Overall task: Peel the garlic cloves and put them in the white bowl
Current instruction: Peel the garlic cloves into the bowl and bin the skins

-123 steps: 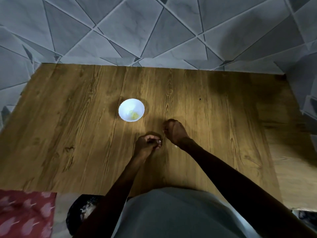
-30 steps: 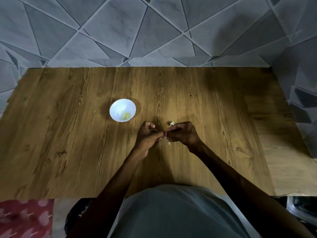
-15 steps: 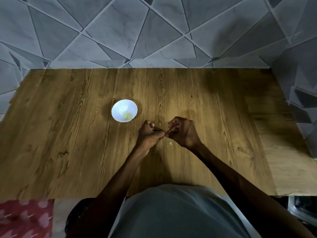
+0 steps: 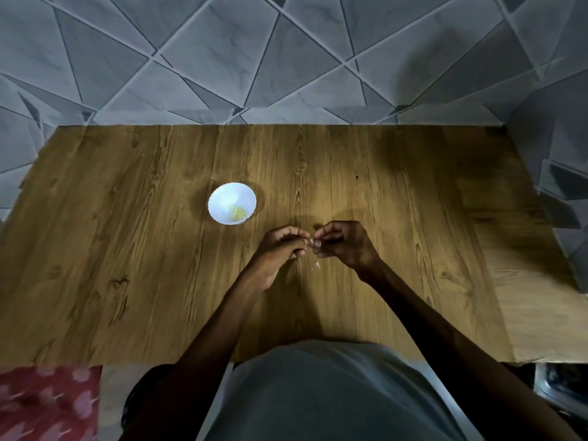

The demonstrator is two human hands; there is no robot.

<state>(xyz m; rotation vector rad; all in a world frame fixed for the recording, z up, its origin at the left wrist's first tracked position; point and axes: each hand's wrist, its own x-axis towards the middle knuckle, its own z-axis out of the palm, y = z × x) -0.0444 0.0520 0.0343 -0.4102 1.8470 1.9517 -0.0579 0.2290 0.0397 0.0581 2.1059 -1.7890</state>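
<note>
Wooden table (image 4: 127, 281) bears white bowl (image 4: 222, 198), peel scrap (image 4: 316, 265).

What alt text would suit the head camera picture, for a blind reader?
A left hand and right hand pinch a small garlic clove between their fingers above a wooden table. A white bowl holding a few peeled pieces stands beyond the left hand; a scrap of skin lies on the table near them.

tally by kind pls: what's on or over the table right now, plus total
white bowl: 1
peeled garlic pile in the bowl: 1 (pieces too small to count)
hands: 2, left hand and right hand
garlic clove pinched between both hands' fingers: 1
peel scrap on the table: 1
Total: 6
</note>
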